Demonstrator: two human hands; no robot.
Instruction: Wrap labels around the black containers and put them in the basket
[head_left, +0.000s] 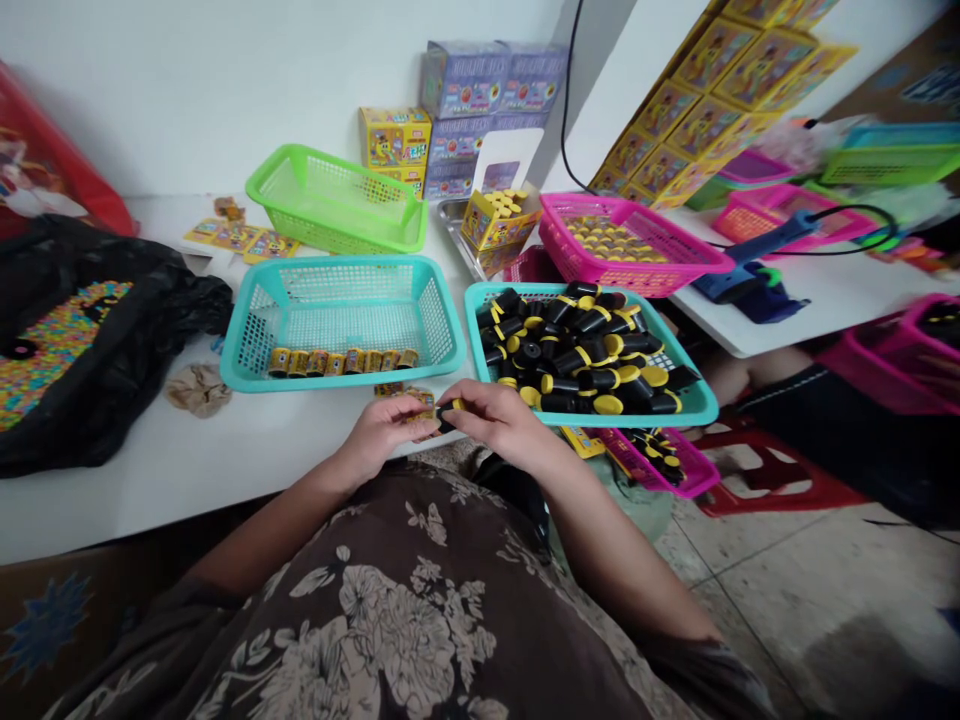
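At the table's front edge, my right hand [499,415] is closed on a small black jar with a yellow lid [448,415]. My left hand [386,432] meets it from the other side, its fingers pinched on a yellow printed label [424,400] against the jar. More printed labels [388,389] lie just beyond the left fingers. Behind my hands, a turquoise basket [341,268] has a row of jars wrapped in yellow labels [330,362] along its near side. To the right, another turquoise basket [705,405] is heaped with unlabelled black jars [570,345].
A green basket [330,225] and a pink basket of yellow-lidded jars [637,235] stand behind. Yellow and purple boxes [465,80] are stacked by the wall. At left lies a black bag [172,290] of colourful beads. A person sits at the right beside a blue tool [757,250].
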